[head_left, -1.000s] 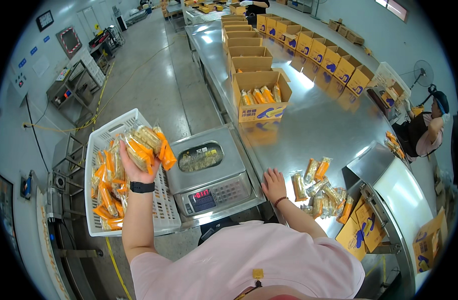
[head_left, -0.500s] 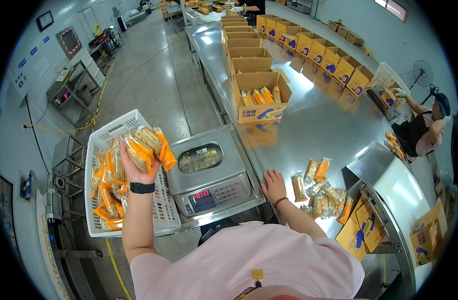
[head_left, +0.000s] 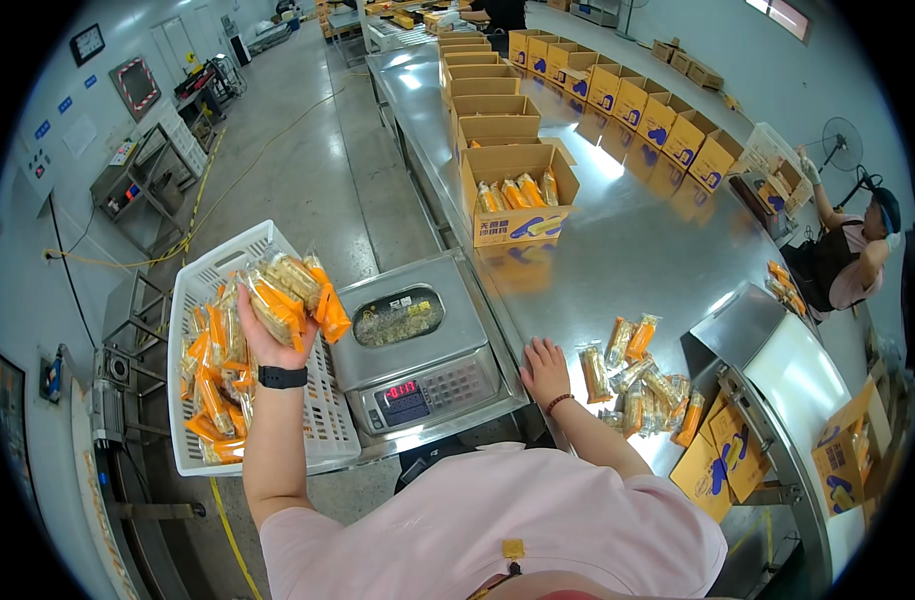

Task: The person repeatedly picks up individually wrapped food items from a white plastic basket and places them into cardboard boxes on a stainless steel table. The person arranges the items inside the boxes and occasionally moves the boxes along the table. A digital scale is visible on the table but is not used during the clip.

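My left hand is closed round several clear-and-orange wrapped snack bars, held above the right side of a white plastic basket. More wrapped bars lie in that basket. Beside it stands a metal weighing scale with a lit red display; its pan holds no bars. My right hand rests flat on the steel table by its near edge, fingers apart and holding nothing. To its right lies a loose pile of the same wrapped bars.
An open carton of bars heads a row of cartons running back. A second row of cartons lines the far right edge. A metal chute and flattened cardboard are at right. A co-worker sits beyond.
Both my hands stay almost where they were, the left still holding the bars. The co-worker at right has raised a gloved hand. The carton at the far lower right has shifted.
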The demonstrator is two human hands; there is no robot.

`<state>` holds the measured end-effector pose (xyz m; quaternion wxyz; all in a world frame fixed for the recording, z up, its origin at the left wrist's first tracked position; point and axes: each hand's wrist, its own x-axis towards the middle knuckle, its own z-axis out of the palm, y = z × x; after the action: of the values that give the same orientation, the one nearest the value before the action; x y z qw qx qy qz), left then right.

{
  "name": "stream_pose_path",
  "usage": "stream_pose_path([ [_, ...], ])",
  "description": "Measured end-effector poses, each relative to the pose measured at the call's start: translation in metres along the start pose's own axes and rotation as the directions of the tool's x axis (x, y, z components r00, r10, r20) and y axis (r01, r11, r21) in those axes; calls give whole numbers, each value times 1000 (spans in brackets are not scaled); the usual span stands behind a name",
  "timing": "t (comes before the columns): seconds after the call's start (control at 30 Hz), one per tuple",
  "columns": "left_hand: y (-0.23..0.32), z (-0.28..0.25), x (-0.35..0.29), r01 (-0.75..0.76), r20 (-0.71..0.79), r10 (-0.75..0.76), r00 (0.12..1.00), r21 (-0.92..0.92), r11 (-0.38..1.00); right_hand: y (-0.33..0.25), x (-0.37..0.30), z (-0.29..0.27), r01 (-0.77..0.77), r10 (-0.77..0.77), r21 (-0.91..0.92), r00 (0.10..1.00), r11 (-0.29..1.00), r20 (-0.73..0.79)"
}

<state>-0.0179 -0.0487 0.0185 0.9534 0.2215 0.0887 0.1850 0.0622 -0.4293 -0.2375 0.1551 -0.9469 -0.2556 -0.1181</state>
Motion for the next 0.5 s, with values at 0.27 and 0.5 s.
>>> stream_pose_path([
  [0.27, 0, -1, 2, -1, 14, 1, 1000, 4, 1000, 0, 2, -2, 3, -3, 10, 1000, 1000, -4],
  [0.5, -1, -1, 3, -13, 4, 13, 1000, 19, 1000, 3, 2, 1, -1, 1, 16, 1000, 1000, -7],
])
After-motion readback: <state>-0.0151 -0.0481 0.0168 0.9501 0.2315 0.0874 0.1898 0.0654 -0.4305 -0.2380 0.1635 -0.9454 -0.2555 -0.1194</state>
